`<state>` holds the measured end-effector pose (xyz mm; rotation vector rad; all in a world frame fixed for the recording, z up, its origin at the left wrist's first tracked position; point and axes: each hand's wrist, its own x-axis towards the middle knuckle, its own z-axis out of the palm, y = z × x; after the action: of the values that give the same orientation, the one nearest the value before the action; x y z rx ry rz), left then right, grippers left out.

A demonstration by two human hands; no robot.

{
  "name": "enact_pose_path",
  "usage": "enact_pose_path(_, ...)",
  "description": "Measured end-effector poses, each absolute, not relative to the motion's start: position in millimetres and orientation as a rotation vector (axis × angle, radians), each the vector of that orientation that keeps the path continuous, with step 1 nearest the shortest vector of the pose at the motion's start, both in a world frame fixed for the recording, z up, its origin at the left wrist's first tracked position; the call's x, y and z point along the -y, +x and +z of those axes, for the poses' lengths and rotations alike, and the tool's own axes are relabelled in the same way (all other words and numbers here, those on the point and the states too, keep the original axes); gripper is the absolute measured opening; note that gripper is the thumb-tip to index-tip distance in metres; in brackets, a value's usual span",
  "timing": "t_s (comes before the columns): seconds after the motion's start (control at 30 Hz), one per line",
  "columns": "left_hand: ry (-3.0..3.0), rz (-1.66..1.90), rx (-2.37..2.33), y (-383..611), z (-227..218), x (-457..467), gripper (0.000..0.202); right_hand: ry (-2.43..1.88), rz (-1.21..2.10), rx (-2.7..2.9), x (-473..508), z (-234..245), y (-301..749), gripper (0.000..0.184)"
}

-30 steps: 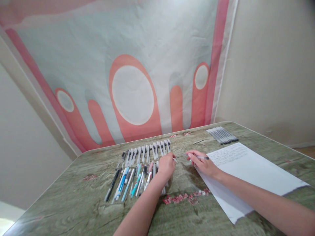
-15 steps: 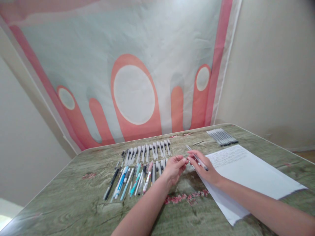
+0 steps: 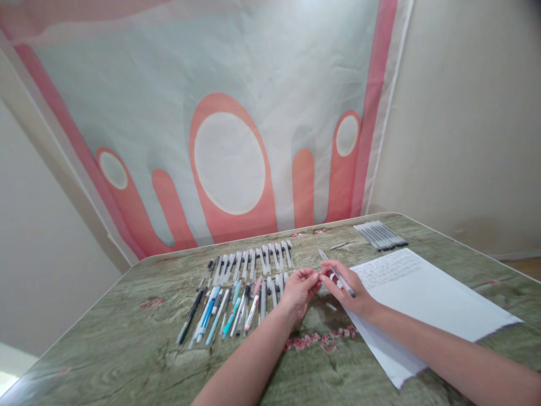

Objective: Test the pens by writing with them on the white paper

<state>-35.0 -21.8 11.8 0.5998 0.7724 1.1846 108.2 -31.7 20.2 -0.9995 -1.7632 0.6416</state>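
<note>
My right hand [image 3: 347, 287] is closed around a clear-barrelled pen [image 3: 338, 274], which lies slanted across the fingers with its dark end toward the wrist. My left hand [image 3: 301, 290] is closed in a pinch, its thumb and fingertips meeting those of the right hand. Whatever sits between these fingertips is too small to make out. Below the hands a small whitish piece [image 3: 331, 307] lies on the table. Under the right forearm is a sheet of white paper [image 3: 439, 299] with lines of writing along its upper part.
Left of my hands, mixed coloured pens [image 3: 207, 313] lie side by side. Behind them runs a row of white pen caps or capped pens [image 3: 253, 262]. Several clear pens or refills [image 3: 379, 234] lie together at the back right of the wood-patterned table [image 3: 127, 344]. A printed cloth [image 3: 279, 67] hangs behind.
A small whitish piece now shows on the table below my hands. My right hand has shifted slightly left, with the pen still in it. The pens and paper stay in place.
</note>
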Motion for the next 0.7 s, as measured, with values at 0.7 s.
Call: enact_pose_path(0.7, 1.011, 1.324, -0.895, -30.3, 11.4, 25.6, 0.044, -0.904, 0.17, 1.927, 26.7, 18.1, 109.2, 0.028)
